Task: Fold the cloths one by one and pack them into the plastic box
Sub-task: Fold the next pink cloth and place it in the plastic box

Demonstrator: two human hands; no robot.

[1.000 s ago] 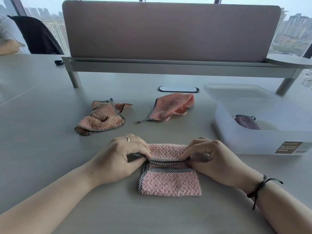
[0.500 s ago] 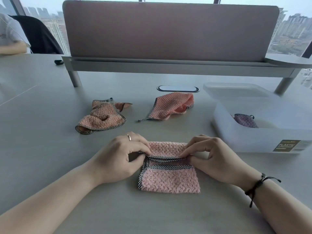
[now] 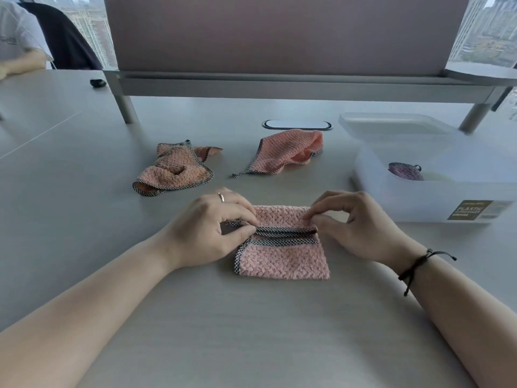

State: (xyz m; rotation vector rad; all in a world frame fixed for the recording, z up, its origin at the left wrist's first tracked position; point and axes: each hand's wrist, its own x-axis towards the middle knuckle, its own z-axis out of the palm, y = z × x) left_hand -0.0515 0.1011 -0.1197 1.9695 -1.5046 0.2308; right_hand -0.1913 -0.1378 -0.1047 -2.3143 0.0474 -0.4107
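While pink cloth lies half-folded on worktop, left hand pinches checked hem at left end, right hand pinches right end. Two crumpled cloths beyond. Plastic box just right, purple cloth inside.

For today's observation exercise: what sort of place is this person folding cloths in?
Probably a high-rise office: a shared desk with a divider screen, a cable port set in the desktop, and city towers outside the window.
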